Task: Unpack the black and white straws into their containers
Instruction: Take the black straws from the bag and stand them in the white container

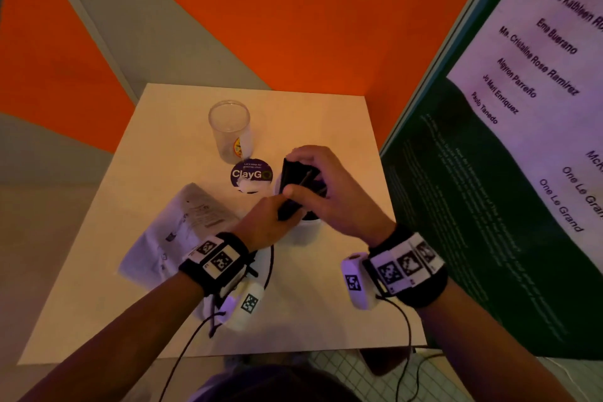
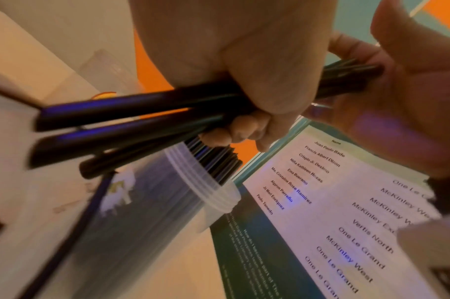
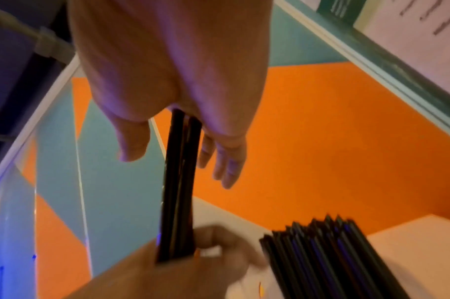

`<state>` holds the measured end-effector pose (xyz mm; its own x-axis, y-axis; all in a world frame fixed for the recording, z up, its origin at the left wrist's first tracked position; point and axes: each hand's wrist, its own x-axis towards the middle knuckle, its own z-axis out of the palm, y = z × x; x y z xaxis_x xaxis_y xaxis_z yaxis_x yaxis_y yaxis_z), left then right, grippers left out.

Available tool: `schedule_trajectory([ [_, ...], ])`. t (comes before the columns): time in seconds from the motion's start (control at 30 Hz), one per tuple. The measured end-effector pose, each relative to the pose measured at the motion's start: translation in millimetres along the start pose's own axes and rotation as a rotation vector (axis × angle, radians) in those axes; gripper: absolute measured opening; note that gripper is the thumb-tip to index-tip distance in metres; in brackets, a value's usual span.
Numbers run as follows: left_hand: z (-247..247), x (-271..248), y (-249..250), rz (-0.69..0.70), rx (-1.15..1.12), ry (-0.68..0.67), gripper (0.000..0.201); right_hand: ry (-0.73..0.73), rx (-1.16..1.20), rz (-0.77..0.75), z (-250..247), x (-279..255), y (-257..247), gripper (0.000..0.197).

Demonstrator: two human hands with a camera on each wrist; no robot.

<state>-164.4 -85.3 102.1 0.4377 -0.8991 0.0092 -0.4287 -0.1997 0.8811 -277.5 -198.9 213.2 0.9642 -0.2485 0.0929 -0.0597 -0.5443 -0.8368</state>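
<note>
My left hand grips a bundle of several black straws in its fist, just above a clear container that holds more black straws. The bundle slants up and away from me. My right hand cups over its far end, and the straw tips rest against the palm. In the right wrist view its fingers and thumb lie fairly straight on either side of the straws. An empty clear cup stands at the back of the table.
A crumpled pale plastic packet lies on the table under my left wrist; I cannot make out what is inside. A round ClayGo sticker sits between cup and container. A printed board stands close on the right, orange and grey walls behind.
</note>
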Motion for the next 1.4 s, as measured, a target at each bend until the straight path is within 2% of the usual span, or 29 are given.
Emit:
schedule_trajectory([
  [0.1, 2.2, 13.9, 14.9, 0.077, -0.047, 0.046, 0.02, 0.035, 0.152, -0.085, 3.0, 0.8, -1.3, 0.016],
  [0.17, 2.7, 23.7, 27.7, 0.104, -0.103, 0.07, 0.014, 0.048, 0.175, -0.135, -9.0, 6.3, -4.7, 0.006],
  [0.2, 1.9, 28.9, 36.0, 0.101, -0.119, 0.074, 0.014, 0.054, 0.176, -0.148, -17.4, 9.5, -6.1, 0.007],
  [0.33, -5.0, 50.4, 55.8, 0.133, -0.156, 0.063, 0.048, 0.146, 0.198, -0.179, -55.9, 21.6, -7.2, 0.018],
  [0.43, -16.5, 47.5, 40.1, 0.102, -0.007, 0.158, 0.067, 0.229, 0.206, -0.133, -72.1, 27.4, 9.1, 0.019],
  [0.53, -24.5, 29.4, 11.6, 0.043, 0.103, 0.224, 0.061, 0.276, 0.129, -0.065, -61.6, 29.4, 37.4, 0.014],
  [0.7, -30.5, -5.3, -26.9, 0.013, 0.225, 0.234, 0.055, 0.314, 0.151, 0.082, -28.8, 26.0, 82.6, 0.026],
  [0.8, -35.5, -21.1, -41.3, -0.102, 0.262, 0.2, 0.058, 0.316, 0.11, 0.124, -18.9, 23.8, 99.2, 0.021],
  [0.9, -39.4, -30.6, -51.7, -0.141, 0.299, 0.117, 0.061, 0.303, 0.021, 0.178, -15.5, 24.9, 108.2, 0.008],
  [0.93, -40.8, -33.2, -54.2, -0.157, 0.309, 0.074, 0.063, 0.307, -0.016, 0.176, -15.8, 24.7, 108.5, 0.009],
  [1.1, -48.0, -48.5, -70.4, -0.212, 0.423, -0.191, 0.068, 0.419, -0.203, -0.085, -3.9, 13.4, 77.6, 0.014],
  [1.17, -51.0, -53.9, -75.3, -0.231, 0.404, -0.243, 0.059, 0.301, -0.18, -0.175, 20.2, 7.4, 57.7, 0.01],
  [1.23, -54.4, -56.8, -76.3, -0.23, 0.374, -0.243, 0.049, 0.019, -0.138, -0.168, 53.9, 4.1, 43.8, 0.011],
  [1.33, -61.3, -59.3, -74.3, -0.198, 0.284, -0.177, 0.041, -0.469, -0.268, 0.039, 117.2, 8.5, 45.1, 0.017],
  [1.4, -65.2, -62.0, -72.2, -0.165, 0.22, -0.144, 0.039, -0.619, -0.405, 0.142, 158.3, 14.5, 55.0, 0.02],
])
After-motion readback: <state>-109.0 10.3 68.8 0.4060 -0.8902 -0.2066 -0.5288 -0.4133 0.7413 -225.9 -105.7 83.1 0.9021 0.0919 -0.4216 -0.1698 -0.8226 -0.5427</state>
